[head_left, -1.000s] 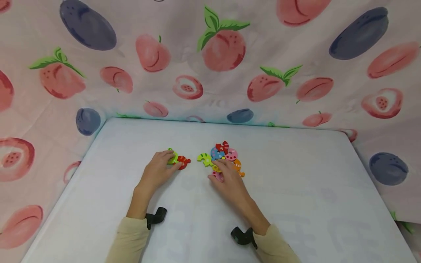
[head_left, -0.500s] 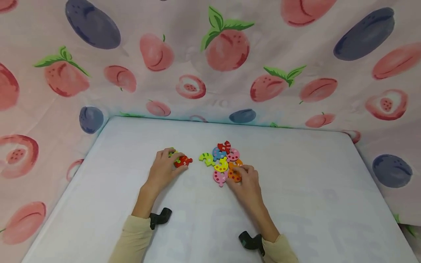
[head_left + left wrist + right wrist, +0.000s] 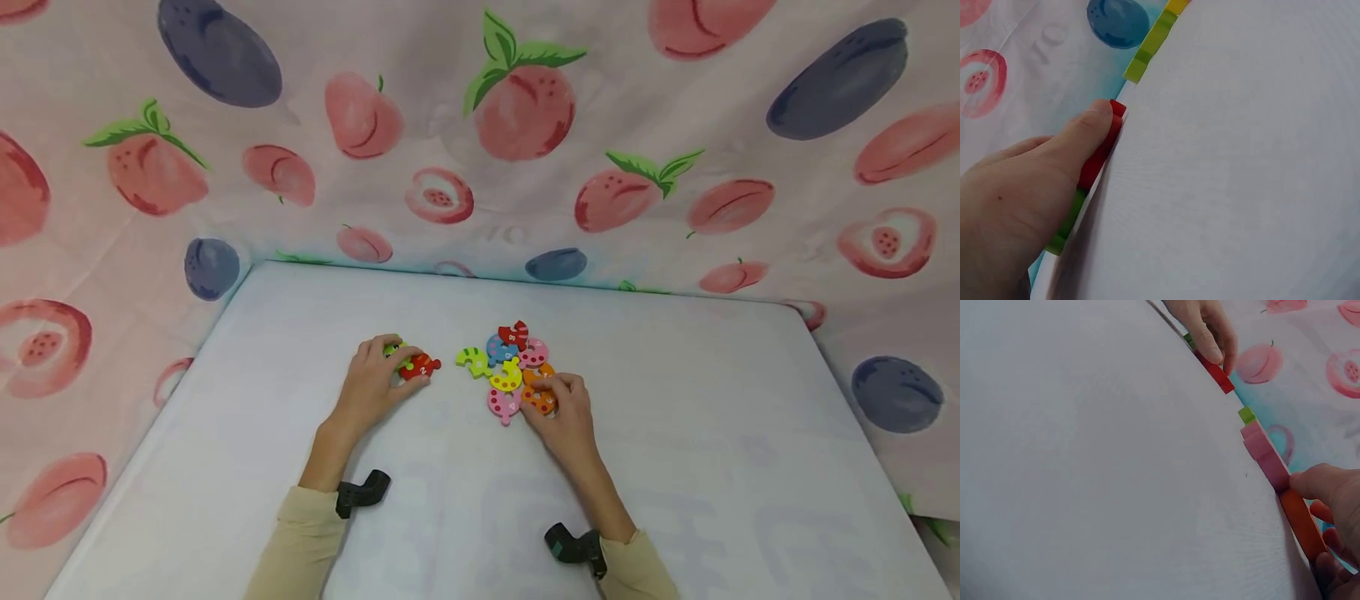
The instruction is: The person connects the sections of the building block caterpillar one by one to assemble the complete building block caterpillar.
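Observation:
In the head view my left hand holds a red puzzle piece with a white 2, joined to a green puzzle piece with an eye, partly hidden by the fingers. The left wrist view shows the thumb along the red piece's edge. My right hand pinches an orange dotted puzzle piece at the near right of a cluster, its thumb close to a pink dotted piece. Yellow, light green striped, blue and red striped pieces lie around there.
Another pink piece and a second orange piece belong to the same cluster. All rest on a white-covered table. A fruit-print cloth hangs behind and at the sides.
My right hand has moved right from over the yellow and pink pieces to the orange dotted piece, uncovering them. My left hand's fingers have shifted slightly on the red and green pieces.

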Motion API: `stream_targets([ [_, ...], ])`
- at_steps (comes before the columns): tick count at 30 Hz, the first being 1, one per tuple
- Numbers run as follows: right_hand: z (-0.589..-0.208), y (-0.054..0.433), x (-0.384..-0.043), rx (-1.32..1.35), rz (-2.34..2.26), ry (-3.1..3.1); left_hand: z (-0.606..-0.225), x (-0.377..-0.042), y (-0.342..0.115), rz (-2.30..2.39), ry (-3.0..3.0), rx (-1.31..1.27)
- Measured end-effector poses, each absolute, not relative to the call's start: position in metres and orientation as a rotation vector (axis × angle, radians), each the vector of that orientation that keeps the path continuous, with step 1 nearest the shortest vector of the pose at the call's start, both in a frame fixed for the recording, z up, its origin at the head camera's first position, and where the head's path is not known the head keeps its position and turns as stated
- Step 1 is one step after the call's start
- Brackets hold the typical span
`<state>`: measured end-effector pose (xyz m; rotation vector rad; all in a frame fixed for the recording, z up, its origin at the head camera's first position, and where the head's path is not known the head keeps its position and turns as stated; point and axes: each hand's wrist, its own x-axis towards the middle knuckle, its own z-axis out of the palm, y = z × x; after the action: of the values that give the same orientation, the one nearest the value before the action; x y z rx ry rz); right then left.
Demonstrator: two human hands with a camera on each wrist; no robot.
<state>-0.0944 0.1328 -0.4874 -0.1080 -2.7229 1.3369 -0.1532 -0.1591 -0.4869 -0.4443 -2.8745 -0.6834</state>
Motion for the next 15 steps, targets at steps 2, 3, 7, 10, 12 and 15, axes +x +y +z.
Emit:
stream_targets([
  [2,-0.4885,0.1324,-0.0946,-0.113,1.347,-2.718,-0.4887,-0.1538,-0.1597,-0.711,-2.863,-0.451],
  [3,-0.4888,0.1322,-0.0946,-0.118,1.349,-2.72,-0.4889,-0.1538,-0.1601,-0.728,-2.862,-0.449],
  [7,-0.49,0.1312,-0.0941,-0.144,1.341,-2.738,-0.4904,-0.1527,-0.1611,-0.768,-2.857,-0.444],
  [10,-0.4901,0.1312,-0.0942,-0.16,1.337,-2.732,-0.4909,-0.153,-0.1613,-0.78,-2.849,-0.447],
  [12,-0.4898,0.1313,-0.0942,-0.161,1.342,-2.718,-0.4914,-0.1537,-0.1611,-0.781,-2.842,-0.449],
  [15,-0.4899,0.1315,-0.0937,-0.162,1.333,-2.713,-0.4926,-0.1541,-0.1607,-0.791,-2.833,-0.452],
])
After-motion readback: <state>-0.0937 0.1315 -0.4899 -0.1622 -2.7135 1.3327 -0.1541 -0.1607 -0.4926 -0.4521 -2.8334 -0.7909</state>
